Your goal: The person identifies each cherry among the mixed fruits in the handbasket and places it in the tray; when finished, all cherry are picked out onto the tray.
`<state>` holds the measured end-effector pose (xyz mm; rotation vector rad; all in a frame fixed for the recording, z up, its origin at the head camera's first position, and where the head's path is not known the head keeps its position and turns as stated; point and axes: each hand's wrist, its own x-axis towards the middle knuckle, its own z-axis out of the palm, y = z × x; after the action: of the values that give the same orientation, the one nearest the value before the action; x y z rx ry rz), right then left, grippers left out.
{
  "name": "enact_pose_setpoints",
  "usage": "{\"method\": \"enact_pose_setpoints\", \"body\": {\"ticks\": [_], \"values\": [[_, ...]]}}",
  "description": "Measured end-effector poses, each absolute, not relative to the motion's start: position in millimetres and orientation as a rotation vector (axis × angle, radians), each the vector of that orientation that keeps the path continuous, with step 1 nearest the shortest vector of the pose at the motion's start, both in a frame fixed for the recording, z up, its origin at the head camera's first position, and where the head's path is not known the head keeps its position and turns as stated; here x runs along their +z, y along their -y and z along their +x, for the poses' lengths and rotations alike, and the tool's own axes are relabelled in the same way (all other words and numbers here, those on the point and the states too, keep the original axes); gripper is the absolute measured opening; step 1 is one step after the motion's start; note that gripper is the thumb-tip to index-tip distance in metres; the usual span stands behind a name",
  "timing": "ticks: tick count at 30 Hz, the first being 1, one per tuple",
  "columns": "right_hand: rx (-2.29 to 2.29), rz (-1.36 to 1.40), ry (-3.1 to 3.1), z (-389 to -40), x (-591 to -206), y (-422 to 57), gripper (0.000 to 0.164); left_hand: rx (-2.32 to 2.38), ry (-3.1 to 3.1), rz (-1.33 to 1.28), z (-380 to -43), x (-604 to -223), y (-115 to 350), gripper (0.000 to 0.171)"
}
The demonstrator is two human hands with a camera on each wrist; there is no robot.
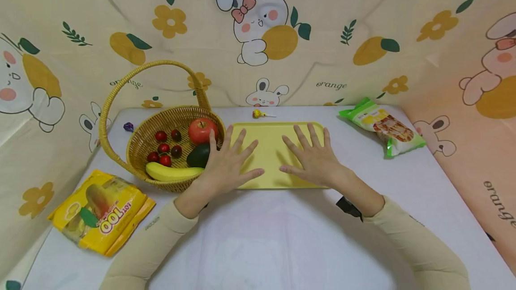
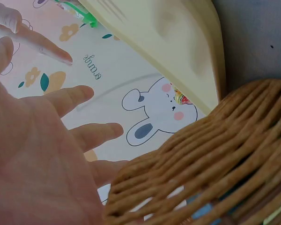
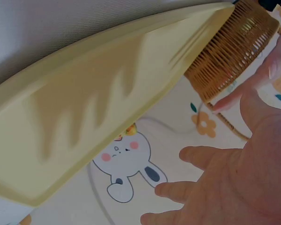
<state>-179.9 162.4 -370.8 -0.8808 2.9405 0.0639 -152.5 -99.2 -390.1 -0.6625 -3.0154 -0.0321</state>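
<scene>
Both hands hover with fingers spread and hold nothing. In the head view my left hand [image 1: 225, 167] overlaps the right edge of a wicker basket [image 1: 169, 185] and the left end of a yellow tray [image 1: 266, 147]. My right hand [image 1: 316, 160] is over the tray's right part, and finger shadows fall on the tray in the right wrist view. Inside the basket lie a banana [image 1: 173, 172], a red apple [image 1: 201, 130], a dark green avocado [image 1: 198, 155], partly hidden by the left hand, and several cherries [image 1: 163, 148].
A yellow snack bag [image 1: 102, 214] lies at the left front, and a green-and-white food bag [image 1: 384, 128] at the back right. Behind the tray is a yellow lollipop [image 1: 258, 113]; a purple wrapped candy [image 1: 128, 126] sits left of the basket. Printed cloth walls [image 1: 334, 57] surround the table.
</scene>
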Motion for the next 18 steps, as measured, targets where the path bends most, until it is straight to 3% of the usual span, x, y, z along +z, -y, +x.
{"method": "enact_pose_setpoints", "body": {"ticks": [7, 15, 18], "values": [[0.044, -0.905, -2.916, -183, -366, -153, 0.086, -0.057, 2.995, -0.614, -136, -384, 116, 0.077], [-0.098, -0.921, -2.872, -190, -366, -160, 0.08, -0.651, 2.227, -0.497, -75, -372, 166, 0.03], [-0.132, -0.936, -2.847, -194, -367, -159, 0.077, -0.805, 1.924, -0.298, -60, -372, 192, 0.034]]}}
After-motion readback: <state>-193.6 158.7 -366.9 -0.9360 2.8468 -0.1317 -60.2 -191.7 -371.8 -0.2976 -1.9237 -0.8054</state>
